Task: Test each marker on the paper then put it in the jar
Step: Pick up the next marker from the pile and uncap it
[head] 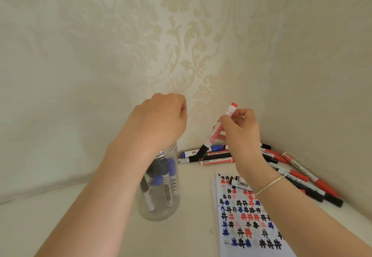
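Hands first: right hand (241,136) pinches a marker (218,131) near its red-tipped end, black cap pointing down, w/ the barrel raised right of the jar (161,186). Left hand (161,120) hovers over the jar mouth, fingers curled; can't tell if it holds anything. Probably next: uncap, scribble on the paper (247,216) right of jar, recap firmly, drop in tip-down. Marker barrel is white w/ red print. More markers (215,156) lie behind and right of jar; a few stand inside it.
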